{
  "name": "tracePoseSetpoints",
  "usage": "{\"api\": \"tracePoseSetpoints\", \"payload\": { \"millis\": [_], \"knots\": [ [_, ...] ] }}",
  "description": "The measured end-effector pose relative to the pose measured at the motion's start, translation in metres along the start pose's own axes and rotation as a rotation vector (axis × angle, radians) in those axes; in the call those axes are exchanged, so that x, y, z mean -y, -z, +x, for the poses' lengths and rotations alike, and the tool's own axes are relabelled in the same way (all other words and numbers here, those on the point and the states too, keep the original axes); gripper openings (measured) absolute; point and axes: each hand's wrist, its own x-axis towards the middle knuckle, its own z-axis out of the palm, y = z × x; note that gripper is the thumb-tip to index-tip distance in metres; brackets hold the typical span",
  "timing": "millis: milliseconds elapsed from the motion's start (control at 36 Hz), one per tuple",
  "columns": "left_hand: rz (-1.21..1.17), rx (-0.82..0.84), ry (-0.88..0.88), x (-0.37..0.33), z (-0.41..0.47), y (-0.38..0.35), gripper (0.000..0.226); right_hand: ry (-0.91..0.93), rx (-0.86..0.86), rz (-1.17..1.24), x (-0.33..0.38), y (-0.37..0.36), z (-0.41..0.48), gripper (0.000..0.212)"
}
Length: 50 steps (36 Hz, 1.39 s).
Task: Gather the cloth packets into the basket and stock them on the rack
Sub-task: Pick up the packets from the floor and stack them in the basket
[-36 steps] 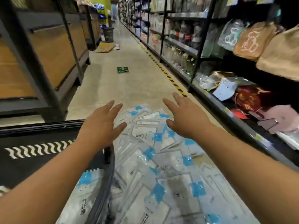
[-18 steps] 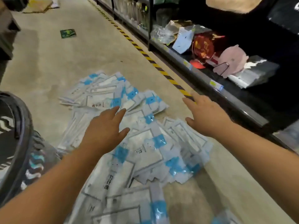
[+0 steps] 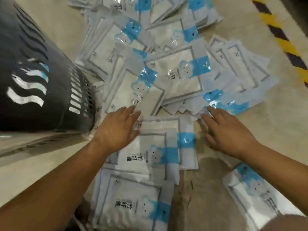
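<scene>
Cloth packets [image 3: 180, 80] — white, blue-banded, clear-wrapped.

- cloth packets [image 3: 176, 75]: glossy clear plastic wrap, glare spots, white cloth inside, blue printed paper-like bands
- basket [image 3: 41, 90]: dark matt plastic, slotted wall
- floor [image 3: 208, 189]: beige, smooth, dull sheen, scuffed; painted yellow-black stripe [image 3: 280, 35]

We count one dark slotted basket [image 3: 50, 105] and one yellow-and-black striped floor line [image 3: 283, 41]. The cloth packets [image 3: 180, 72] number well over a dozen. They overlap in heaps, so we cannot fix an exact figure.
</scene>
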Motion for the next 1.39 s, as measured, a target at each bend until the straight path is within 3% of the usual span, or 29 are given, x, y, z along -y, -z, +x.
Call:
{"api": "tracePoseSetpoints", "payload": {
  "millis": [222,333,417,528,639,694,778,889,972,1056,1111,1167,1194,1278,1389],
  "knots": [
    [-0.016,0.032,-0.029,-0.011,-0.050,-0.053,0.072,0.230,0.240,-0.050,0.051,-0.053,0.014,0.074],
    [-0.021,0.098,0.007,-0.014,-0.057,-0.068,0.083,0.269,0.211,-0.065,0.048,-0.069,0.016,0.067],
    [-0.057,0.121,0.044,-0.016,-0.055,-0.076,0.097,0.206,0.161,0.057,0.040,-0.068,0.010,0.070],
    [-0.077,0.050,0.095,-0.024,-0.053,-0.079,0.109,0.193,0.186,0.128,0.040,-0.070,0.015,0.090],
    [-0.106,-0.042,0.150,-0.023,-0.048,-0.075,0.118,0.133,0.199,0.190,0.045,-0.069,0.014,0.090],
    [-0.121,-0.059,0.266,-0.020,-0.047,-0.070,0.121,0.102,0.219,0.214,0.044,-0.067,0.013,0.092],
    [-0.234,-0.032,0.517,-0.013,-0.047,-0.062,0.116,0.060,0.263,0.187,0.043,-0.063,0.012,0.097],
    [-0.431,0.032,0.701,-0.002,-0.046,-0.054,0.095,0.079,0.256,0.082,0.037,-0.051,0.007,0.098],
    [-0.413,0.051,0.729,0.000,-0.049,-0.052,0.062,0.149,0.276,0.005,0.019,-0.046,0.001,0.090],
    [-0.470,-0.018,0.729,0.000,-0.051,-0.053,0.054,0.168,0.279,-0.032,0.001,-0.041,-0.007,0.084],
    [-0.572,-0.096,0.703,-0.001,-0.050,-0.056,0.053,0.139,0.166,-0.021,0.006,-0.040,-0.014,0.069],
    [-0.659,-0.155,0.662,-0.003,-0.047,-0.058,0.051,0.030,-0.058,0.122,0.025,-0.048,-0.023,0.045],
    [-0.679,-0.166,0.646,-0.005,-0.046,-0.058,0.049,-0.062,-0.102,0.235,0.039,-0.053,-0.026,0.048],
    [-0.702,-0.153,0.622,-0.012,-0.041,-0.055,0.047,-0.222,0.141,0.368,0.071,-0.068,-0.034,0.089],
    [-0.741,-0.176,0.573,-0.018,-0.038,-0.051,0.046,0.104,0.135,0.242,0.052,-0.081,-0.044,0.097]
  ]
}}
